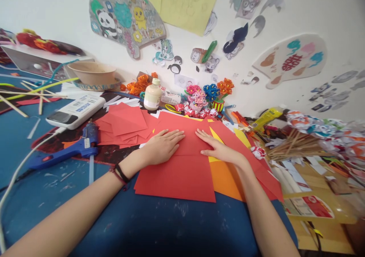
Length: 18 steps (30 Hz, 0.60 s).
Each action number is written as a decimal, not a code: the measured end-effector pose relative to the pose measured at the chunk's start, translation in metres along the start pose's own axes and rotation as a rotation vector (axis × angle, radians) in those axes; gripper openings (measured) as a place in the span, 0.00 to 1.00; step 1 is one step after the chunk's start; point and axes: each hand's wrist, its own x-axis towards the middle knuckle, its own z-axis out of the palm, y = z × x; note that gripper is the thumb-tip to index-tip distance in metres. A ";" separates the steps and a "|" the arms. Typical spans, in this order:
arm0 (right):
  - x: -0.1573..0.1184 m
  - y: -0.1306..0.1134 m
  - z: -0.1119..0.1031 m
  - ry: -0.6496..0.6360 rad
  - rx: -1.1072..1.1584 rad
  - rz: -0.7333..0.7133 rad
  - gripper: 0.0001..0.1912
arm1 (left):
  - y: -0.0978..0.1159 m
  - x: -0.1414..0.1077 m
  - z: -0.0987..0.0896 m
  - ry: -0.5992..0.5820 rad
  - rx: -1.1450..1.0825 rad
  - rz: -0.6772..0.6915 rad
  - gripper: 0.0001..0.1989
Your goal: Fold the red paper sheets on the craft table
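Note:
A large red paper sheet (176, 177) with a crease across its middle lies flat on the blue table. My left hand (163, 146) rests palm down on its upper left part, fingers stretched out. On the upper right part lies my right hand (215, 145), also flat with fingers spread. Neither hand grips anything. Orange paper (228, 179) and yellow paper show beneath and to the right of the red sheet. Another red sheet (251, 158) slants along the right side. Smaller red pieces (128, 122) are piled left of my left hand.
A blue glue gun (68, 150) and a white power strip (76, 111) with a cable lie at the left. Behind the paper stand a glue bottle (152, 94) and paper flowers (196, 97). Wooden sticks (291, 145) and wrapped bundles crowd the right.

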 end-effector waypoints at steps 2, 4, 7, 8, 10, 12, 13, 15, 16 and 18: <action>0.002 0.001 -0.001 -0.007 -0.002 -0.014 0.38 | 0.000 0.000 0.000 0.006 -0.001 0.001 0.26; 0.004 0.001 -0.002 -0.018 -0.002 -0.015 0.39 | 0.000 0.000 0.000 0.011 -0.002 0.004 0.26; 0.006 -0.003 -0.006 -0.032 0.003 0.005 0.39 | 0.000 0.000 0.000 0.004 0.003 0.004 0.26; 0.006 -0.004 -0.007 -0.038 0.006 0.014 0.40 | 0.001 0.000 0.000 0.001 0.005 0.004 0.26; 0.006 -0.007 -0.010 -0.058 0.014 0.029 0.40 | 0.001 0.000 0.000 -0.002 0.012 0.002 0.26; 0.006 -0.009 -0.012 -0.084 0.020 0.049 0.41 | 0.001 0.000 -0.001 0.001 0.018 -0.001 0.26; 0.007 -0.010 -0.013 -0.097 0.021 0.060 0.42 | 0.001 0.000 -0.001 0.003 0.020 -0.002 0.26; 0.007 -0.010 -0.014 -0.111 0.027 0.075 0.43 | 0.001 0.000 -0.001 0.009 0.021 -0.001 0.26; 0.007 -0.010 -0.014 -0.114 0.033 0.077 0.43 | 0.001 0.000 0.000 0.011 0.021 0.001 0.26; 0.008 -0.009 -0.013 -0.115 0.044 0.073 0.43 | 0.001 0.000 0.000 0.016 0.021 0.004 0.26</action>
